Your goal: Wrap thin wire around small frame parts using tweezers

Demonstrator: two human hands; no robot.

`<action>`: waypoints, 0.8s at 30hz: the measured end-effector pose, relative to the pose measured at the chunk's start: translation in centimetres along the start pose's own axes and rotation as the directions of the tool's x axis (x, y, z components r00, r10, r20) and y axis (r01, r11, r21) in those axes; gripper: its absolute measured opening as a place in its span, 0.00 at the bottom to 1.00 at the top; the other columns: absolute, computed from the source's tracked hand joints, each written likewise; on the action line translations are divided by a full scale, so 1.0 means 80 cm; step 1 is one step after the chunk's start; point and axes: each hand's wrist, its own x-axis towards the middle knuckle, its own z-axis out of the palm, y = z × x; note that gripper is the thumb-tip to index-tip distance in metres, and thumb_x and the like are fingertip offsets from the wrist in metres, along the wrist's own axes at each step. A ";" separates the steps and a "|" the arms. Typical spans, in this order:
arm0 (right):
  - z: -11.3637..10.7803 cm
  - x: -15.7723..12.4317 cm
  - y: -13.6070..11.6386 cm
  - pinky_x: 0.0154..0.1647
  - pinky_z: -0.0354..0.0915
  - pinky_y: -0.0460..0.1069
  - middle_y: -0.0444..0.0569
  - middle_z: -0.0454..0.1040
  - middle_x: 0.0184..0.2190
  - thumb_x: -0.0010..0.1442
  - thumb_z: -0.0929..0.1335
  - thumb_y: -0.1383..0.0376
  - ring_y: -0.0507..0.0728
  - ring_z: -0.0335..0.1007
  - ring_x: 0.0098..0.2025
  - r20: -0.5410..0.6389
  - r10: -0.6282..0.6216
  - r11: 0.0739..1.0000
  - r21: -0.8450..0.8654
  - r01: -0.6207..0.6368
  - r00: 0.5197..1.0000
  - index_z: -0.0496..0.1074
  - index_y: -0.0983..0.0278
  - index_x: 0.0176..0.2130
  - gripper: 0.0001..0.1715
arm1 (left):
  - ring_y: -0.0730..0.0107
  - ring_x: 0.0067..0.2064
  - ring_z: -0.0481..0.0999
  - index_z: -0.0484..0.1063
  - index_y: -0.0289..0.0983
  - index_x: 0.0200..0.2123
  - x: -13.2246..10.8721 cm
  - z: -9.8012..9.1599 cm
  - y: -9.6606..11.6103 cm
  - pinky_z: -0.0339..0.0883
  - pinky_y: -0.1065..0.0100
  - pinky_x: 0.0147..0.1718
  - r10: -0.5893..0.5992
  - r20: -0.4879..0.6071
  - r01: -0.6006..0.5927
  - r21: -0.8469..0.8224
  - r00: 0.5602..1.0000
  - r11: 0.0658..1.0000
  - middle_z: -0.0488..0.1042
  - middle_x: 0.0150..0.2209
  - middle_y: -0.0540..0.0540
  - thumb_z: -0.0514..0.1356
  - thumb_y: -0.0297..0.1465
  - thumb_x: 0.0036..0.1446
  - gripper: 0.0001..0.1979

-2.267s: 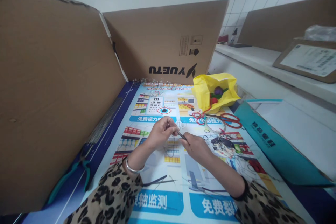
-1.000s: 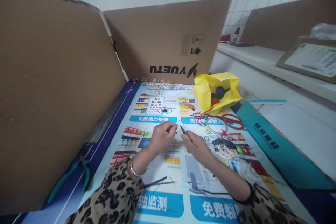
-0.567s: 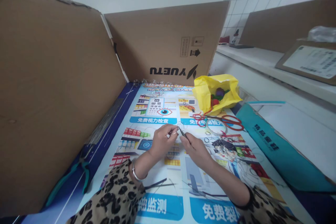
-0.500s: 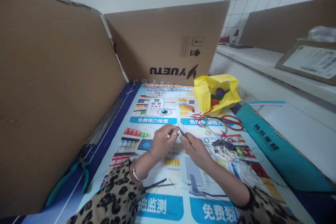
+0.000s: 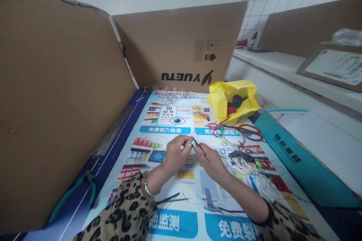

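Over the middle of the printed sheet [image 5: 166, 143], my left hand [image 5: 177, 153] is pinched closed, with a thin wire-like piece [image 5: 195, 134] showing at its fingertips. My right hand [image 5: 210, 158] is wrapped round a slim dark tool [image 5: 196, 142], whose tip meets the fingertips of my left hand. The wire piece is too fine to make out fully. Several small dark rings [image 5: 223, 151] and loose thin wires [image 5: 271, 184] lie to the right of my hands.
A yellow bag [image 5: 217, 99] holds coloured yarn balls; red-handled scissors [image 5: 253, 131] and a tape roll [image 5: 232, 136] lie before it. Teal pliers [image 5: 92, 192] and wires [image 5: 113, 133] are left. Cardboard panels [image 5: 178, 45] stand behind and left; a teal box [image 5: 296, 154] is right.
My left hand has shifted very slightly to the right. The tool stays at its fingertips, and nothing else has visibly moved.
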 end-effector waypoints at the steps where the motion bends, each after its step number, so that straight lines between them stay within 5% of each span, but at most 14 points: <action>1: 0.000 0.000 0.000 0.23 0.50 0.44 0.41 0.62 0.18 0.60 0.53 0.49 0.51 0.58 0.22 -0.002 0.004 1.000 0.004 -0.004 1.000 0.56 0.61 0.26 0.22 | 0.75 0.31 0.71 0.72 0.37 0.32 0.000 0.000 0.001 0.64 0.73 0.33 0.001 -0.003 -0.001 -0.002 1.000 1.000 0.75 0.29 0.50 0.55 0.24 0.51 0.07; 16: 0.004 0.002 0.002 0.24 0.49 0.45 0.42 0.62 0.20 0.61 0.53 0.51 0.52 0.58 0.23 0.001 0.004 0.994 -0.110 -0.004 1.000 0.56 0.61 0.28 0.19 | 0.76 0.30 0.70 0.71 0.37 0.30 0.000 0.000 0.003 0.63 0.73 0.32 -0.023 0.007 0.023 -0.011 1.000 1.000 0.73 0.28 0.50 0.54 0.24 0.52 0.07; 24: 0.004 -0.001 -0.001 0.23 0.49 0.45 0.41 0.60 0.19 0.61 0.52 0.50 0.51 0.56 0.23 0.008 -0.007 0.999 -0.032 0.007 1.000 0.53 0.60 0.26 0.20 | 0.75 0.31 0.71 0.71 0.37 0.31 -0.002 0.001 0.001 0.64 0.73 0.33 0.013 -0.018 -0.012 0.033 1.000 0.999 0.74 0.29 0.50 0.54 0.25 0.53 0.06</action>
